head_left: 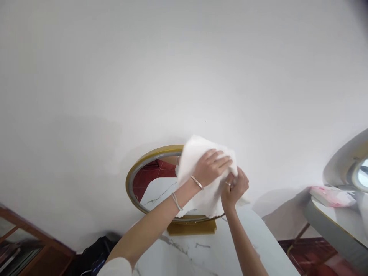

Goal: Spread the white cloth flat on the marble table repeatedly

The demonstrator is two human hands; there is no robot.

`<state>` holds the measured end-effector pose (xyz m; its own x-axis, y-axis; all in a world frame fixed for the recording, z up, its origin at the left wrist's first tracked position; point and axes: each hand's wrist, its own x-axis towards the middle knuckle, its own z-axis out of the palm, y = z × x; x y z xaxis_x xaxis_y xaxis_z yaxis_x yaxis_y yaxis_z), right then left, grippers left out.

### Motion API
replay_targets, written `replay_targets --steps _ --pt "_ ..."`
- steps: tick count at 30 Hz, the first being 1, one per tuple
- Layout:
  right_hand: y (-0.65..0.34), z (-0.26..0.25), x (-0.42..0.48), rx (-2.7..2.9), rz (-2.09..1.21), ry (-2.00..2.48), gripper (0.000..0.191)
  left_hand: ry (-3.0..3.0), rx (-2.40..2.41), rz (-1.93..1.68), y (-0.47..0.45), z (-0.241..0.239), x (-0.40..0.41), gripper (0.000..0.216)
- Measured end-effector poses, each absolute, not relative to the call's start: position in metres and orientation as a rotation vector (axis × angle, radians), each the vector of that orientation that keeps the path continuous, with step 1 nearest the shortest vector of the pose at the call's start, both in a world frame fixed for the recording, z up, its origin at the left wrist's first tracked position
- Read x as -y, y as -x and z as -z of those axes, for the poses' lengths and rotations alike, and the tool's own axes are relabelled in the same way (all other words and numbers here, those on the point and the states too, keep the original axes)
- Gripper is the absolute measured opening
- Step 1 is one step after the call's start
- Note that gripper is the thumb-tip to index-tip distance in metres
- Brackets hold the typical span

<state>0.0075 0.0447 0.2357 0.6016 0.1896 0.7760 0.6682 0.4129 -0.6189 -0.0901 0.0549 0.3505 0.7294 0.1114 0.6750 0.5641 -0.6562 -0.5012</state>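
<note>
A white cloth (193, 157) with a wavy lower edge hangs over the right half of an oval mirror (153, 191) in a gold frame. My left hand (211, 166) lies on the cloth with its fingers stretched out, pressing it toward the glass. Two bracelets circle that wrist. At the mirror's right side, my right hand (236, 186) is closed round the cloth's edge, and a ring shows on one finger. The cloth hides the mirror's right part and much of its frame there. A gold base (192, 228) holds the mirror up.
The mirror stands on a white marble-patterned table (198, 257) against a pale wall (184, 69). To the right, a pink-and-white packet (333, 196) lies on a second table beside another mirror (363, 174). A wooden shelf (34, 241) and a black bag (96, 251) are at lower left.
</note>
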Motion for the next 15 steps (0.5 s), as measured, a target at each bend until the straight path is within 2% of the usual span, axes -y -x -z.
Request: replay_targets --steps 4,7,10,13,15 --pt "0.026 -0.307 -0.052 1.229 0.609 0.947 0.033 1.967 0.840 1.212 0.162 -0.375 -0.041 0.024" --pt "0.070 -0.340 -0.059 1.521 0.704 0.791 0.037 1.768 1.059 1.487 0.223 -0.368 -0.032 0.024" --pt "0.118 -0.343 -0.061 1.916 0.712 0.487 0.041 1.533 1.208 1.723 0.276 -0.336 -0.029 0.028" --pt "0.153 -0.322 -0.054 2.368 0.483 0.082 0.039 1.328 1.347 1.778 0.310 -0.284 -0.028 0.034" --pt "0.165 -0.307 -0.047 2.488 0.306 0.020 0.029 1.231 1.475 1.710 0.318 -0.240 -0.027 0.041"
